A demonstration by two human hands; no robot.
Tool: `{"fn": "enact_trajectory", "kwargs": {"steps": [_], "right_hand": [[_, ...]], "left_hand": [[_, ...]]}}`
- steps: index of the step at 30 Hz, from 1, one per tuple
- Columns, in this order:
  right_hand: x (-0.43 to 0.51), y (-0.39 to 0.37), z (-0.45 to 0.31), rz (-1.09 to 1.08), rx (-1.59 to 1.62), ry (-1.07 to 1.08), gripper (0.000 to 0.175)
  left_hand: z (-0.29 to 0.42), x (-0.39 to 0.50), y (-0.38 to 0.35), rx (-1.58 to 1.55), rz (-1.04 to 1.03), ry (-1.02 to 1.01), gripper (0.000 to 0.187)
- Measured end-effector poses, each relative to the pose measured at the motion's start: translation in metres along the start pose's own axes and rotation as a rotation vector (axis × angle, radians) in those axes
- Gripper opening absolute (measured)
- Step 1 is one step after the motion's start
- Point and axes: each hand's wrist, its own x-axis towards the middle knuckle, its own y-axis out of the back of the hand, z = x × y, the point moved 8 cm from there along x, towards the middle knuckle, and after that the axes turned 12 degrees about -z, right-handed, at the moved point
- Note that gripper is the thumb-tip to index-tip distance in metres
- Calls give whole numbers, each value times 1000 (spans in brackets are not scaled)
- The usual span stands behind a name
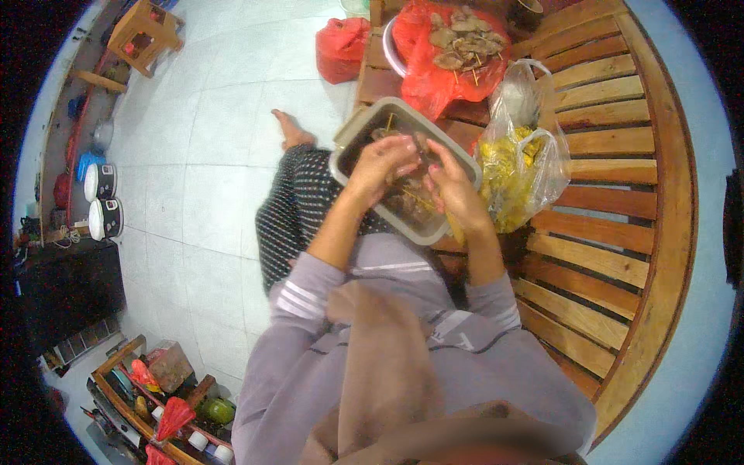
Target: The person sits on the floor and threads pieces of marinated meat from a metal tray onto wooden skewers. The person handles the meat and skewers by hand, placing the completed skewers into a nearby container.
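Note:
A grey-beige rectangular plastic tub (439, 235) rests in front of me, partly over my lap. Both hands meet above it. My left hand (386, 158) has its fingers curled at one side of a small brown piece of food (423, 145); my right hand (456, 183) grips that piece from the other side. Motion blur and the fingers hide part of it. Inside the tub lie brown food pieces (407, 203) in some liquid, with thin wooden skewers (390, 121) among them. Something narrow and yellow (456, 228) shows below my right wrist.
Beyond the tub, skewered brown pieces (465, 43) lie on red plastic (418, 87) over a pale basin (392, 55). A clear bag of yellow food (508, 186) stands right, on the slatted wooden bench (610, 195). A red bag (343, 52) is left of the bench.

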Motion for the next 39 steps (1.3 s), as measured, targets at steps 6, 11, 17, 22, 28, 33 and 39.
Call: {"fn": "enact_trajectory", "kwargs": {"steps": [6, 11, 17, 22, 28, 33, 39], "right_hand": [[8, 9, -6, 225, -484, 165, 44], [12, 21, 6, 236, -570, 185, 51], [10, 13, 11, 142, -583, 130, 55], [-28, 36, 16, 59, -405, 138, 40], [-89, 78, 93, 271, -451, 12, 26], [-116, 64, 80, 598, -976, -28, 19], [-92, 31, -10, 576, -1162, 196, 17]], "left_hand": [[-3, 3, 9, 57, 61, -16, 30], [14, -4, 20, -56, 198, -157, 24], [23, -5, 22, -99, 210, -198, 34], [21, -2, 23, -124, 162, -184, 35], [21, 0, 26, -102, 189, -238, 30], [22, -3, 24, -100, 201, -225, 22], [26, -3, 19, -141, 178, -232, 24]]}}
